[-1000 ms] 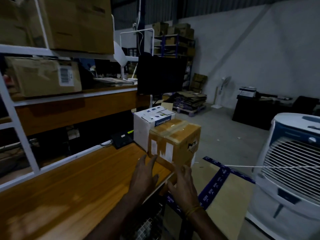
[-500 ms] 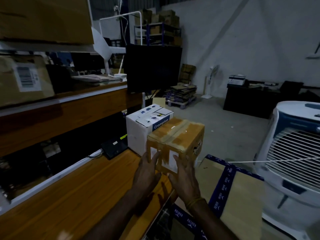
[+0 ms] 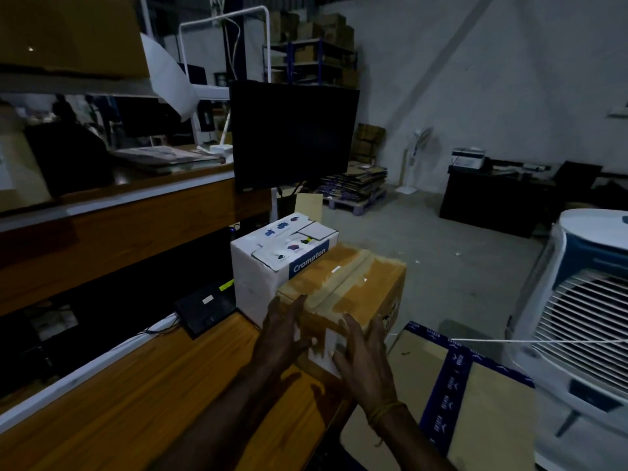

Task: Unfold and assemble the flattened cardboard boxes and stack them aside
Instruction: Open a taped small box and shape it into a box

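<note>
Pressing flat, fingers spread, left hand (image 3: pixel 283 329) and right hand (image 3: pixel 365 360) meet the taped brown box (image 3: pixel 353 290) beside the white "Crompton" carton (image 3: pixel 272 263)

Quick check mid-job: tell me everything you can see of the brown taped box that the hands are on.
The brown cardboard box is closed, with glossy tape along its top seam and white labels on the near face. It sits upright at the wooden bench's right end, close against the white Crompton box. The left hand and right hand lie spread, flat against its near face.
</note>
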Available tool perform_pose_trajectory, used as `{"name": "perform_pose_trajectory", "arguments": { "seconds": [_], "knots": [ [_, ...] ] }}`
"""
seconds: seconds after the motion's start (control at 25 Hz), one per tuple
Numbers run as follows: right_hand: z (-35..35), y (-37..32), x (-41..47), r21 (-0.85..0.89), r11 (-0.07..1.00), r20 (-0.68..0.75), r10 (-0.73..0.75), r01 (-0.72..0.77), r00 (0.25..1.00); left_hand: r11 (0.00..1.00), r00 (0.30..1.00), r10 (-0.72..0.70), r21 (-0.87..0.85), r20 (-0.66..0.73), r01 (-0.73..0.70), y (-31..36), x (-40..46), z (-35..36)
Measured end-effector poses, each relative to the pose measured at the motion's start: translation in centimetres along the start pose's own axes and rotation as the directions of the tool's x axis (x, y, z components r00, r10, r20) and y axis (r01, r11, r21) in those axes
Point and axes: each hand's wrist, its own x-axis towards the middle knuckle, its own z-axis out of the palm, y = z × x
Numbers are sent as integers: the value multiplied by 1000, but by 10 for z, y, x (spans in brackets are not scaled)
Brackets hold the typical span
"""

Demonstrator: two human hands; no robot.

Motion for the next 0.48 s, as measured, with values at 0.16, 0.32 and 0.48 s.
{"name": "perform_pose_trajectory", "arguments": {
  "seconds": [0.16,0.32,0.48],
  "knots": [
    [14,24,13,1,1000,40,21,-21,999,999,998,-40,18,56,39,-10,40,3],
    [29,37,19,56,998,28,18,-20,999,997,987,-64,50,146,57,-27,71,9],
    [46,36,20,183,983,-171,22,9,985,997,992,-42,-64,118,50,-33,78,12]
  ]
}}
